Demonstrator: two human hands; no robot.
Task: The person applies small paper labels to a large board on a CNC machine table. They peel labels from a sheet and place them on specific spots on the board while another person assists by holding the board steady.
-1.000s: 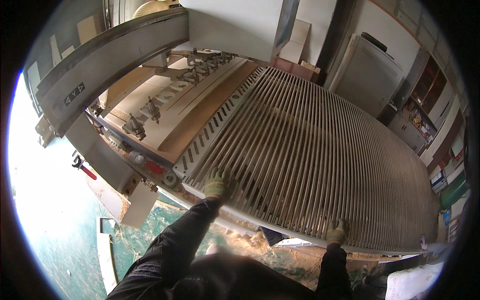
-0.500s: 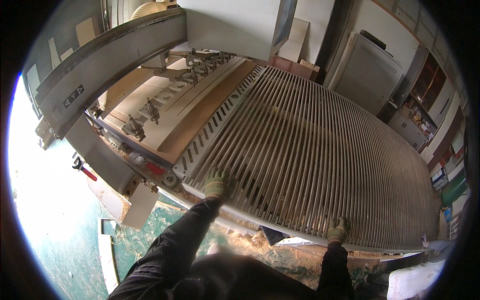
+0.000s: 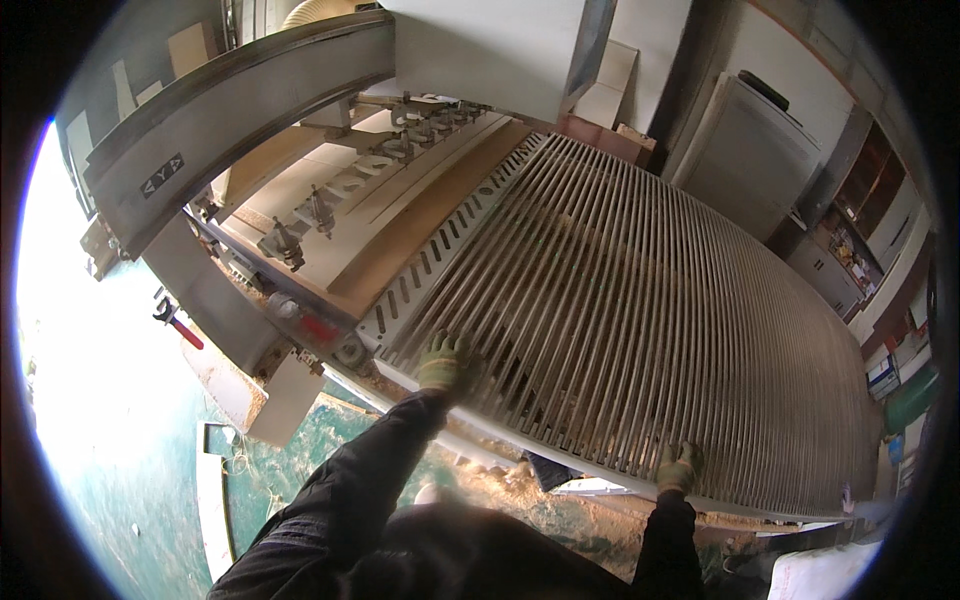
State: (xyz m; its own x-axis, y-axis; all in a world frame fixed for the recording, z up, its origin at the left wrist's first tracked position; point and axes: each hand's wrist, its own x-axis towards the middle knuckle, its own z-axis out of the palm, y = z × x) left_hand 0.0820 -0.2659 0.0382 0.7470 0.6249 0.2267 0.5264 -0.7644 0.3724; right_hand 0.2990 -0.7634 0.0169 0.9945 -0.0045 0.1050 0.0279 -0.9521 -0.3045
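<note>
My left hand (image 3: 444, 361), in an olive glove, grips the near edge of a wide metal slatted bed (image 3: 640, 260) with its fingers curled over the bars. My right hand (image 3: 678, 466), in a matching glove, holds the same edge farther right, fingers bent onto the slats. Alongside the bed, on the left, runs a strip punched with slots (image 3: 408, 282). Beyond it are a wooden board (image 3: 375, 265) and a row of metal tool holders (image 3: 285, 245) beneath a grey machine gantry (image 3: 235, 95).
A co-worker's hand (image 3: 847, 497) is at the bed's right end. A red-handled tool (image 3: 182, 330) hangs at left. A grey cabinet (image 3: 745, 150) stands behind. Sawdust (image 3: 545, 505) and pale offcuts (image 3: 212, 500) lie on the green floor (image 3: 150, 480).
The view has shifted slightly, so the machine and bed appear a little farther right. Both my hands keep their places on the bed's near edge.
</note>
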